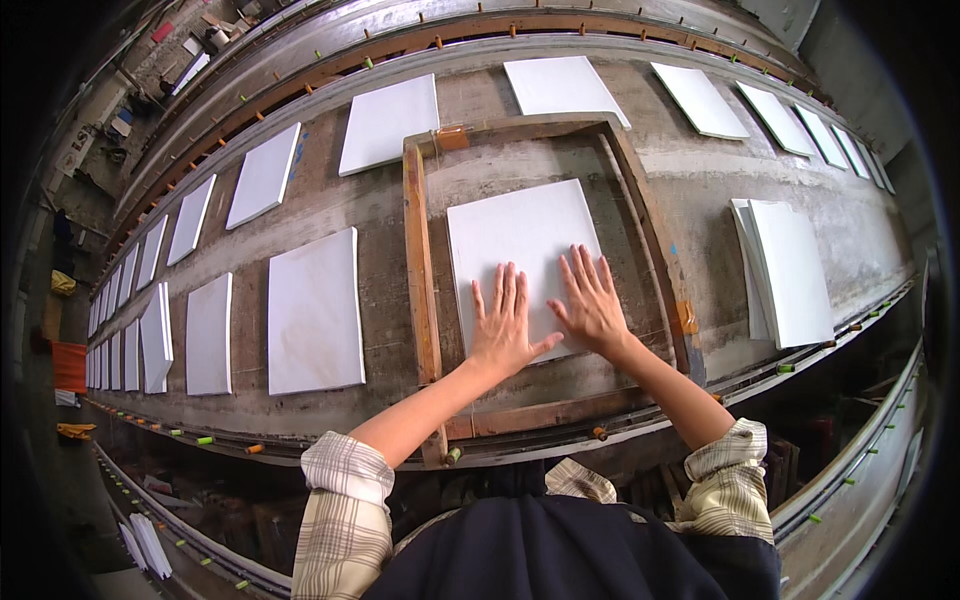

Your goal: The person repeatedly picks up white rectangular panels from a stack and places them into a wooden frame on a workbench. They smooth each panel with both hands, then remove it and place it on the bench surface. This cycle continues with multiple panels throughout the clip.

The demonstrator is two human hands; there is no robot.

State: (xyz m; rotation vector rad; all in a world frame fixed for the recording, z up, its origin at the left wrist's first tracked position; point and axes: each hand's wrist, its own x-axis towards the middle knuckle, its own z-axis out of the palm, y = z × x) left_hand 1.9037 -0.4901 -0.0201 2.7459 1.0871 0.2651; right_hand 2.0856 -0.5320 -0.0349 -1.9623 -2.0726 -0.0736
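Both palms lie flat on a white rectangular sheet or panel (520, 225) on the long worktable. My left hand (503, 322) rests on its lower middle, fingers stretched toward the far edge. Beside it, my right hand (592, 304) presses near the sheet's right edge, fingers slightly spread. Around the sheet sits a wooden frame (417, 270), its far bar beyond the sheet and its near bar under my forearms. An orange-brown block or tape (453, 137) marks the far left corner, and an orange piece (686, 317) is on the right bar.
Two rows of white sheets line the table (390, 310), among them a near-left sheet (315, 312) and a far sheet (390, 122). Right of the frame lies a small overlapping stack (790, 272). Green and orange pegs (787, 368) stud the table's near rail. Another long table (330, 50) runs behind.
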